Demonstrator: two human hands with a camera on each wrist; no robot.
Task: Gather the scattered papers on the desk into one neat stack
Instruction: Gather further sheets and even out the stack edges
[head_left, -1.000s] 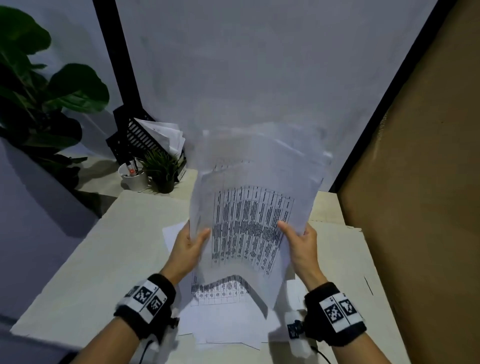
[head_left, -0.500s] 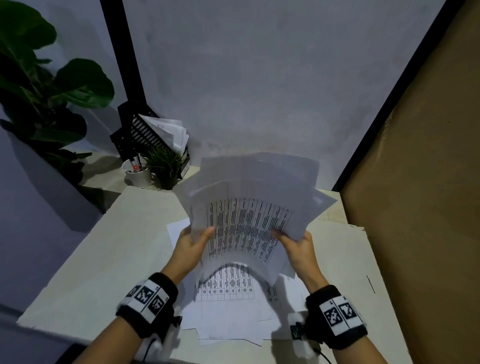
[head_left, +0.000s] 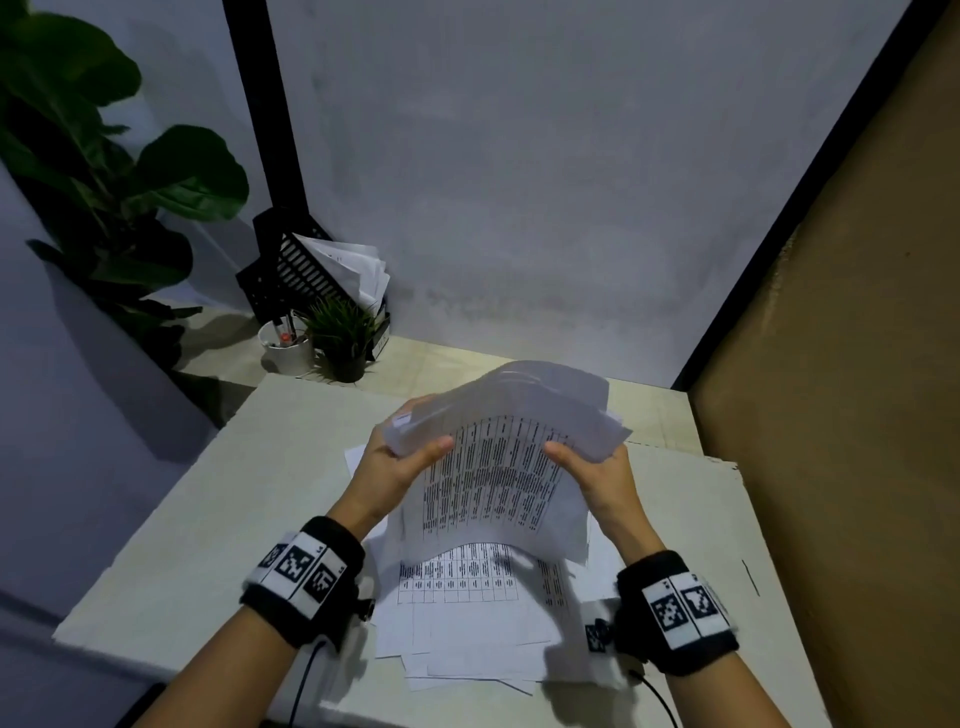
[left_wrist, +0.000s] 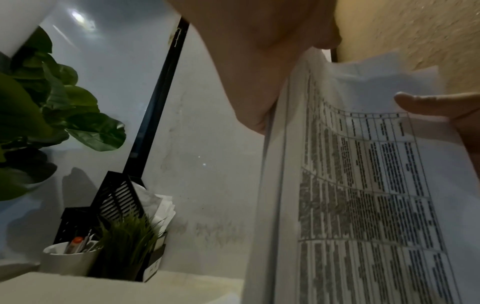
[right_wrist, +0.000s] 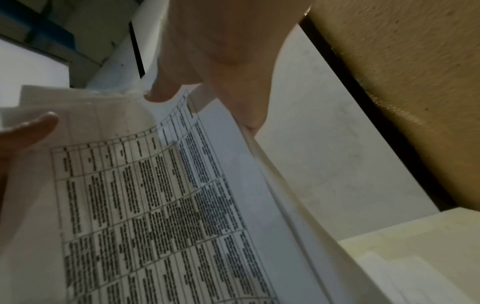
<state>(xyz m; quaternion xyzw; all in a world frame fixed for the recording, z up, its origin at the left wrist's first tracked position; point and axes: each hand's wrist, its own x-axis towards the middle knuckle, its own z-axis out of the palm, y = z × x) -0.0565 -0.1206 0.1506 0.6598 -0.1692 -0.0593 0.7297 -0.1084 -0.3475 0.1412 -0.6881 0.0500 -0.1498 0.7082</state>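
Observation:
A bundle of white printed sheets (head_left: 493, 467) with dark tables hangs above the desk, bowed backward at the top. My left hand (head_left: 400, 462) grips its left edge, thumb on the front. My right hand (head_left: 592, 467) grips its right edge the same way. In the left wrist view the bundle (left_wrist: 363, 195) fills the right side below my left hand (left_wrist: 259, 72). The right wrist view shows the same sheets (right_wrist: 155, 195) under my right hand (right_wrist: 221, 61). More printed papers (head_left: 467, 597) lie loosely overlapped on the pale desk (head_left: 208, 519) beneath the bundle.
At the desk's back left stand a black file rack (head_left: 301, 270) holding papers, a white cup of pens (head_left: 285, 348) and a small potted grass plant (head_left: 345, 338). A big leafy plant (head_left: 104, 171) is at far left. A brown wall (head_left: 857, 364) borders the right.
Both hands have lowered the bundle toward the desk and drawn it closer together; its top now curls backward instead of standing tall. The papers on the desk lie as before.

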